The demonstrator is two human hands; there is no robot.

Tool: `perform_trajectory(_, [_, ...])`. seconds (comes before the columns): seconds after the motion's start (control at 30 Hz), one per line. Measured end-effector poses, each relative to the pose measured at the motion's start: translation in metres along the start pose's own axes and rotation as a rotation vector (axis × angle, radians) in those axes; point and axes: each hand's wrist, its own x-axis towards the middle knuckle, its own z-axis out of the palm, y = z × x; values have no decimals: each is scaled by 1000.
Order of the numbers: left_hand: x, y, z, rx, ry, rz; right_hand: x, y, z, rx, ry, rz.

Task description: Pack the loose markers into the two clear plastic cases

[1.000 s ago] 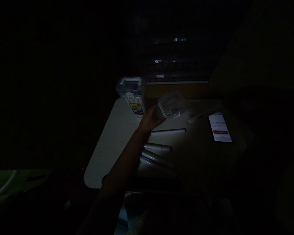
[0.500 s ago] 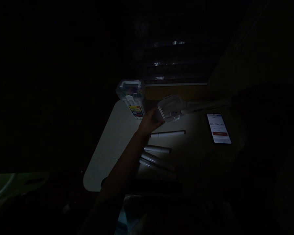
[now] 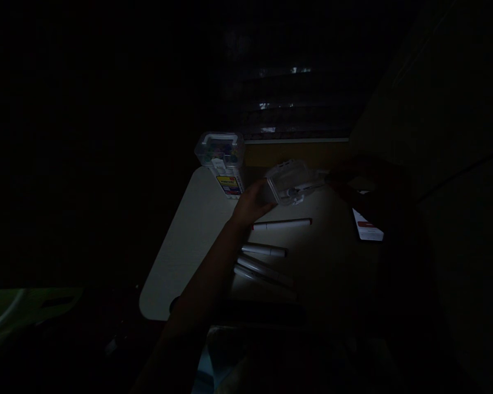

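Note:
The scene is very dark. My left hand (image 3: 251,204) is closed on the left end of a clear plastic case (image 3: 290,178), holding it tilted just above the white table (image 3: 181,246). My right hand (image 3: 363,189), deep in shadow, reaches in from the right and holds a white marker (image 3: 317,183) whose end is at the case's open side. Nearer me on the table lie a red-capped white marker (image 3: 281,224) and several more markers (image 3: 265,260).
An upright clear case of colored markers (image 3: 224,161) with a label stands at the table's far left corner. A lit phone (image 3: 368,231) lies at the right, partly hidden by my right arm. A dark window blind (image 3: 279,104) is behind the table.
My right hand has come in from the right with the white marker, bringing it to the case and covering part of the phone. The left hand and the case have barely shifted.

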Motion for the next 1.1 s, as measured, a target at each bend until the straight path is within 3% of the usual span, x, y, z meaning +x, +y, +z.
perform_trajectory(0.37, [0, -1, 1, -19, -6, 34, 9, 19, 24, 57, 18, -81])
perform_trajectory(0.53, [0, -6, 2, 13, 19, 63, 9, 26, 26, 67, -21, -87])
perform_trajectory(0.63, [-1, -8, 3, 25, 16, 57, 9, 30, 24, 49, -142, -20])
perform_trajectory(0.77, [0, -6, 3, 19, 17, 52, 11, 44, 32, 40, -434, 98])
perform_trajectory(0.87, [0, -4, 2, 13, 6, 41, 14, 59, 52, 22, -627, 185])
perform_trajectory(1.1, [-1, -2, 2, 5, 7, -3, 19, 76, 98, 32, -819, 151])
